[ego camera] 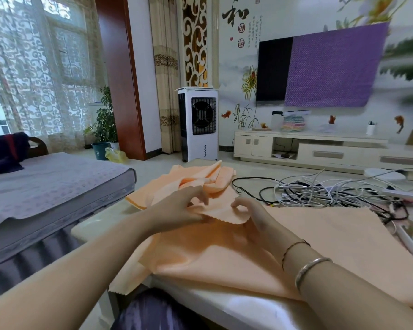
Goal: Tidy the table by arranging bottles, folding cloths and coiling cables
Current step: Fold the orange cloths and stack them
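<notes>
1. We see few containers: a white cup on the TV cabinet holds some dark upright items we cannot identify, and a green pot by the window holds a leafy plant. A yellow bag lies just beside that pot.
2. On the desk we have peach-orange cloth spread in front of us. One large cloth lies flat and smooth, covering the near part of the desk and draping over its front edge.
3. A second cloth, the same colour, is bunched in loose folds beyond the large cloth, towards the far edge of the desk.
4. Our left hand pinches a wavy-edged flap of cloth between thumb and fingers, just above the large cloth's left part.
5. Our right hand has its fingers curled onto the same flap, gripping its rounded, scalloped edge. The two hands are close together, nearly touching.
6. Two bracelets sit on the right wrist.
7. A tangle of white and black cables lies on the desk beyond the large cloth's far right edge, uncoiled and heaped.
8. Right of the large cloth, at the picture's edge, we make out some white items, too blurred to name.
</notes>
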Available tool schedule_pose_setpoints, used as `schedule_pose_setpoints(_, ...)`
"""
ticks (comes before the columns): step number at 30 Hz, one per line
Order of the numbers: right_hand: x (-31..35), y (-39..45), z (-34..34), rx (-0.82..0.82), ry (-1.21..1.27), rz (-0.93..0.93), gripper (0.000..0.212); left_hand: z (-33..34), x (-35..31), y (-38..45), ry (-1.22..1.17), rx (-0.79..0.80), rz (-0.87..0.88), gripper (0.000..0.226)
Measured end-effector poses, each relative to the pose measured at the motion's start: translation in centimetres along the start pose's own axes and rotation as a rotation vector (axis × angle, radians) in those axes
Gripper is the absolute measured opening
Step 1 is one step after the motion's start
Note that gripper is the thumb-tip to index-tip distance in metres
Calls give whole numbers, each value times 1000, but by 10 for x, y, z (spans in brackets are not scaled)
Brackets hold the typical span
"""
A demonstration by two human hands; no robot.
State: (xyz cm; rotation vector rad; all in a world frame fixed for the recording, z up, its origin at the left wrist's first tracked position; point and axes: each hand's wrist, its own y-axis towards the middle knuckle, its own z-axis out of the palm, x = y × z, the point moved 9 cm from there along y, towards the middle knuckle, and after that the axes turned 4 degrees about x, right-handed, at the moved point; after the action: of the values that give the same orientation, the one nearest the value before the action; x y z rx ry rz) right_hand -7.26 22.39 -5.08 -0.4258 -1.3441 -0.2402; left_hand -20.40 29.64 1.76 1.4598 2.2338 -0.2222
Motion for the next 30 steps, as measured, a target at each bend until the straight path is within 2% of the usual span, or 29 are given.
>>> schedule_pose_setpoints(2, -1, 0, -1, 17, 32, -4, 22, -6, 0, -1, -188, -31, -13, 48)
schedule_pose_setpoints(3, -3, 1, -4, 14, 30, -11, 29, -9, 5, -2, -250, -43, -34, 55)
schedule_pose_setpoints(4, -5, 2, -5, 12, 16, -14, 37, -10, 9, -2, -285, -47, -45, 52)
schedule_pose_setpoints(6, -10, 4, -3, 29, 6, -14, 48, -5, 18, -4, -206, 40, -61, 26)
schedule_pose_setpoints(8, -9, 2, -1, 30, 16, -24, 49, 8, 26, -6, -18, 177, -103, 47)
schedule_pose_setpoints(9, -9, 2, -2, 26, 22, -29, 47, 10, 27, -4, 53, 187, -117, 56)
schedule_pose_setpoints(12, -11, -1, -2, 30, -11, -10, 45, 0, 21, 7, 130, -7, -103, 51)
schedule_pose_setpoints(14, -11, -2, -2, 26, -58, 13, 45, -13, 26, 13, 111, -188, -131, 34)
schedule_pose_setpoints(16, -1, -2, 1, 20, -66, -42, 43, -25, 40, 16, 46, -345, -187, 15)
schedule_pose_setpoints(17, 8, -1, 5, 34, -75, -97, 42, -30, 48, 17, 13, -391, -223, 14)
schedule_pose_setpoints(19, 17, 3, 17, 105, -160, -168, 61, -34, 62, 17, -47, -412, -302, 26)
schedule_pose_setpoints(21, 19, 8, 30, 156, -247, -189, 79, -33, 71, 15, -148, -382, -371, 39)
schedule_pose_setpoints(25, 12, 10, 53, 242, -288, -221, 75, -32, 74, 1, -237, -279, -552, 67)
schedule_pose_setpoints(28, 11, 6, 50, 221, -324, -255, 68, -23, 72, -15, -120, -99, -603, 64)
schedule_pose_setpoints(30, 13, 0, 45, 191, -379, -267, 62, -11, 75, -28, -68, 17, -620, 49)
